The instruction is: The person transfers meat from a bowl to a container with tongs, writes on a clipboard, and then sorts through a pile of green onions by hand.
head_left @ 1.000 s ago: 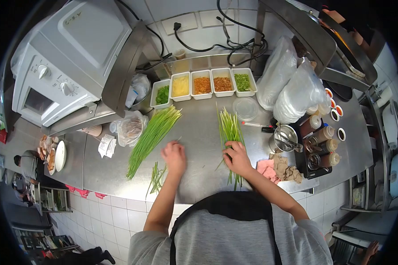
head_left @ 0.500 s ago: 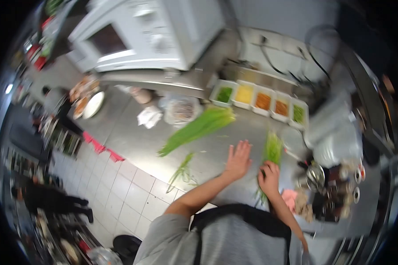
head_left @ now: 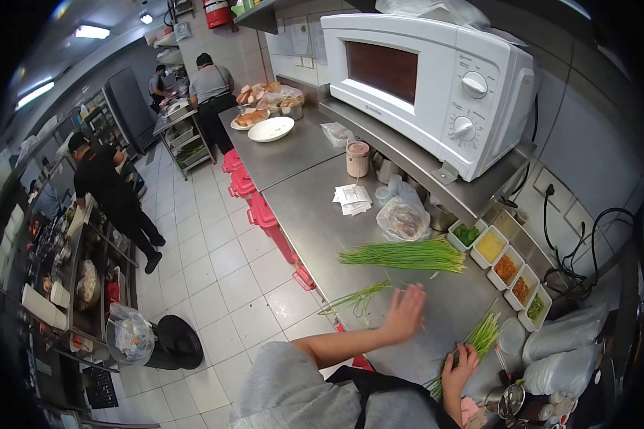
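Observation:
My left hand point(head_left: 406, 314) is held flat with its fingers extended over the steel counter point(head_left: 408, 357), with nothing in it. A few loose green stalks point(head_left: 361, 297) lie to its left, and a large bundle of long green stalks point(head_left: 404, 255) lies beyond it. My right hand point(head_left: 460, 366) rests on a smaller green bunch point(head_left: 484, 333) near the right side, its fingers curled over the stalks.
A white microwave point(head_left: 401, 79) stands on a raised shelf. Small trays of chopped food point(head_left: 506, 269) line the wall. A plastic bag point(head_left: 403, 217), a pink canister point(head_left: 358, 159) and a white plate point(head_left: 271, 129) are farther back. Several people work at the left.
The camera view has turned left and up, bringing in more of the room. My left hand remains spread above the counter, and my right hand is still at the smaller bunch.

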Tool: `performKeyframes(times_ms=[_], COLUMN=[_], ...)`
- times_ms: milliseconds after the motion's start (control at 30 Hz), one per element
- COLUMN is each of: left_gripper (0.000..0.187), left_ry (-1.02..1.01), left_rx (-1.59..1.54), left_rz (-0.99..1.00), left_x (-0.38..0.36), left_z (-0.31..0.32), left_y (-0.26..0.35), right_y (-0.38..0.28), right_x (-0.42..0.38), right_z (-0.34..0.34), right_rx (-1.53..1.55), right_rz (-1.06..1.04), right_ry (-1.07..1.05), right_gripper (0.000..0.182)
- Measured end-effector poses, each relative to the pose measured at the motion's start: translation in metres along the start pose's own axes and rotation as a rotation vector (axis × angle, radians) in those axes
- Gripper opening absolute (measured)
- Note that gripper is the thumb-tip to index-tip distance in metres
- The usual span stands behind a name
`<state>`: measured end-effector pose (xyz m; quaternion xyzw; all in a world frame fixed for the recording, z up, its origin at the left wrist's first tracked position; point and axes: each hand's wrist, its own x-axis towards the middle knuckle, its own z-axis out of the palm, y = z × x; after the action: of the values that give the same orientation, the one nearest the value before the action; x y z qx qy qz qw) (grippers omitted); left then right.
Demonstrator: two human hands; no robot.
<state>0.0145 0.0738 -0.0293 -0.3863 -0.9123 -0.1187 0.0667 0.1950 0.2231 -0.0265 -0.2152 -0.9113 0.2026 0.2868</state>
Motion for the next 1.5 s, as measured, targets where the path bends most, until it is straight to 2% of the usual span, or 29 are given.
performKeyframes(times_ms=[67,167,267,333,367,433,500,600,700,833,900,967,1033,1133,1167,1233,1300,1400,1500], left_gripper=[0.066,0.068,0.065,0.064,0.065,0.072,0.073,0.074,0.077,0.079,0.079,0.076,0.073,0.061,0.056,0.047,0.039,0.034,0.030], left_ry=[0.053,-0.112,0.016,0.137,0.192,0.168,0.069,-0.090,-0.275,-0.230,-0.245,-0.241,-0.196,0.039,0.015,-0.042,-0.052,-0.058,-0.055], left_rx=[-0.168,-0.220,-0.084,-0.033,-0.024,0.011,0.041,-0.203,-0.585,-0.486,-0.495,-0.643,-0.766,-0.918,-0.842,-0.683,-0.717,-0.680,-0.631], left_rz=[0.243,0.437,0.206,0.050,0.015,-0.006,0.065,0.249,0.335,0.277,0.271,0.231,0.153,0.122,0.149,0.207,0.264,0.321,0.352], left_x=[-0.009,-0.016,-0.006,0.002,0.004,0.009,0.009,0.007,0.009,0.005,0.000,-0.010,-0.013,-0.006,-0.002,0.015,0.030,0.050,0.065], left_z=[0.019,0.031,0.018,0.006,0.028,0.017,-0.003,-0.006,0.010,0.040,0.046,0.047,0.050,0.053,0.058,0.067,0.060,0.054,0.040], left_y=[0.029,0.042,0.017,-0.009,-0.027,-0.033,-0.010,0.042,0.087,0.136,0.161,0.181,0.195,0.183,0.171,0.143,0.128,0.126,0.132], right_y=[-0.001,0.001,0.018,0.016,0.016,0.036,0.034,0.017,0.017,0.048,0.056,0.058,0.064,0.088,0.093,0.100,0.101,0.086,0.094], right_x=[0.000,-0.002,-0.007,-0.008,-0.012,-0.023,-0.031,-0.024,-0.021,-0.044,-0.049,-0.055,-0.055,-0.045,-0.037,-0.016,0.010,0.032,0.035], right_z=[-0.002,-0.003,0.005,0.003,0.000,0.007,0.008,0.001,-0.012,-0.035,-0.039,-0.040,-0.039,-0.041,-0.043,-0.041,-0.044,-0.045,-0.035], right_rx=[-0.078,-0.070,-0.069,-0.002,0.014,0.032,0.025,0.126,0.334,0.285,0.342,0.391,0.479,0.533,0.542,0.300,0.158,-0.063,-0.030], right_rz=[-0.040,-0.028,-0.072,-0.003,0.094,0.303,0.325,0.216,0.314,0.428,0.380,0.342,0.383,0.443,0.472,0.398,0.342,0.380,0.379], right_ry=[-0.033,-0.049,0.013,0.208,0.260,0.313,0.253,0.128,0.168,0.127,0.066,0.018,0.050,0.075,0.077,0.106,0.079,-0.003,0.048], right_gripper=[0.026,0.027,0.029,0.031,0.033,0.041,0.044,0.054,0.055,0.057,0.057,0.058,0.054,0.046,0.043,0.035,0.031,0.020,0.010])
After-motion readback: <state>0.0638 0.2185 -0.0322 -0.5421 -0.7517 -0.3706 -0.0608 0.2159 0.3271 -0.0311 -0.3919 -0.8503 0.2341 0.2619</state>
